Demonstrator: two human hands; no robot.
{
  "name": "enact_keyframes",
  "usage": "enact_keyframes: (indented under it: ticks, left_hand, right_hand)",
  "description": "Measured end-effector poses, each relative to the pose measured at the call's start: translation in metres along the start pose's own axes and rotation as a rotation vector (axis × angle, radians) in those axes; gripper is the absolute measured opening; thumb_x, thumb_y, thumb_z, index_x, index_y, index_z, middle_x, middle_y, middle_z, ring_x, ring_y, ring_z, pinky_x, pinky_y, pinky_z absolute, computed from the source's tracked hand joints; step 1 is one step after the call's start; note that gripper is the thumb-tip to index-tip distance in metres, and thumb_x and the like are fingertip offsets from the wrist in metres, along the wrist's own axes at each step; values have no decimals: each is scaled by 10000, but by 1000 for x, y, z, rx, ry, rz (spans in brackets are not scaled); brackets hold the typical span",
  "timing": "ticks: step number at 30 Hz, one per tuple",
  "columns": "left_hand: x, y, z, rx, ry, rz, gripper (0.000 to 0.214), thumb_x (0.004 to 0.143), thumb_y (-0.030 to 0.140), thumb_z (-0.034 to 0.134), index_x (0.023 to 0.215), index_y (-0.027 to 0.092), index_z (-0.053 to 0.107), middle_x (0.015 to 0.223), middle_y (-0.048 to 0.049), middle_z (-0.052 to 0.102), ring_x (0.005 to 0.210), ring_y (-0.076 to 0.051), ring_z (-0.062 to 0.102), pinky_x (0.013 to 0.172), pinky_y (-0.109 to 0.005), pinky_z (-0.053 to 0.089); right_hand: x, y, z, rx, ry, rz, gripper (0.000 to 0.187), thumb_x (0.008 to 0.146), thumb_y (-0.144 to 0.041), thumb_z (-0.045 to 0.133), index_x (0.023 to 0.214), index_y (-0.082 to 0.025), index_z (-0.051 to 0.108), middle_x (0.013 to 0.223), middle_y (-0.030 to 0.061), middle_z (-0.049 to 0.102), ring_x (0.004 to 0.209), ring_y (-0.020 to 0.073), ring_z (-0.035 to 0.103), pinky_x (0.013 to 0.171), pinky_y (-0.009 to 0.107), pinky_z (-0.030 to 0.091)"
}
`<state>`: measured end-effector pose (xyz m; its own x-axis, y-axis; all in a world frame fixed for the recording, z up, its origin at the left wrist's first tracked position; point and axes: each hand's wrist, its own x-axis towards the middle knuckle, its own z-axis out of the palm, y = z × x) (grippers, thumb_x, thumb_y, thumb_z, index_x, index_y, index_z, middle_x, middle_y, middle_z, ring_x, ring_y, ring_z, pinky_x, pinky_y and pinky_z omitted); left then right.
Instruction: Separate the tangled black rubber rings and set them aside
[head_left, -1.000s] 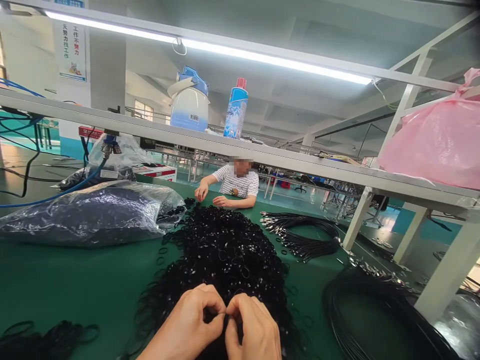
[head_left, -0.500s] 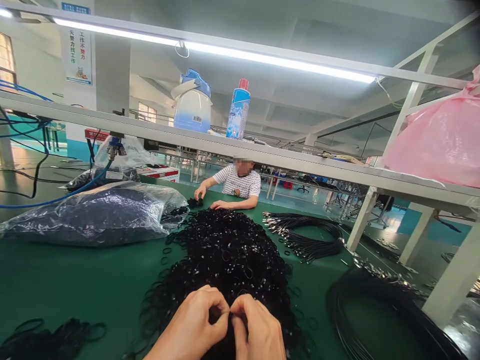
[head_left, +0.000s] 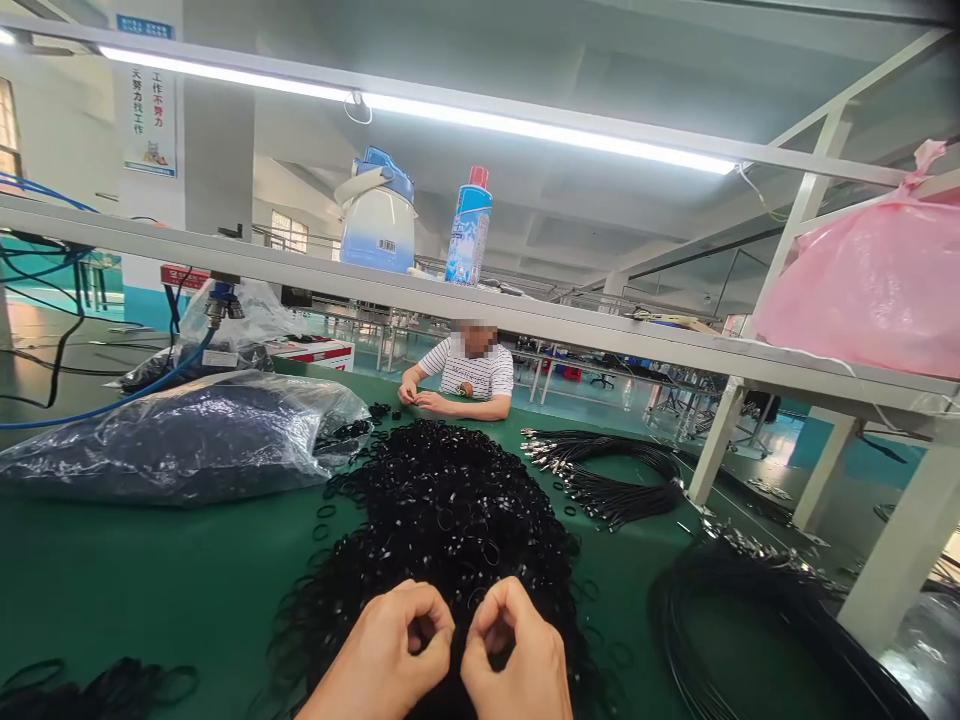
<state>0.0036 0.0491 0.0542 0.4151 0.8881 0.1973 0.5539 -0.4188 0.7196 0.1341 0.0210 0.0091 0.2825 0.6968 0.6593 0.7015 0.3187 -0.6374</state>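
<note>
A large heap of small black rings (head_left: 457, 500) spreads over the green table, right in front of me. Above its near end is my left hand (head_left: 405, 640), thumb and forefinger pinched together. My right hand (head_left: 514, 645) is beside it in a like pinch, a small gap between the two. Whatever the fingertips hold is too small and dark against the heap to make out. A smaller clump of black rings (head_left: 105, 690) lies at the lower left.
Left of the heap lies a clear plastic bag (head_left: 187, 435) of dark items. Coiled black cables (head_left: 600, 470) with metal ends lie to the right, and another bundle (head_left: 780, 620) nearer. A person (head_left: 472, 375) sits opposite. A shelf (head_left: 525, 310) crosses above, bearing a jug (head_left: 379, 220) and a spray can (head_left: 469, 230).
My hands, touching at the fingertips before, have drawn slightly apart. The person opposite has brought both hands together. The view has tilted up a little.
</note>
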Motion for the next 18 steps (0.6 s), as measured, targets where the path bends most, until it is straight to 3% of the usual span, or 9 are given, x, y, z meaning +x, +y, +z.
enact_keyframes:
  ticks: [11,18]
  left_hand:
    - [7,-7,-10,-61,35,-21,122,685,204,456,598,187,540,644,13,569,617,-140,492,577,-234,371]
    - [3,1,-6,-103,13,61,119,706,211,499,634,206,593,797,2,564,735,-151,533,580,-221,380]
  right_hand:
    - [10,12,-1,269,7,200,147,583,-149,488,622,-233,373,524,-71,488,441,80,401,453,194,352]
    - [9,12,6,470,-29,295,179,550,-188,501,638,-236,353,507,-69,522,438,76,393,450,203,329]
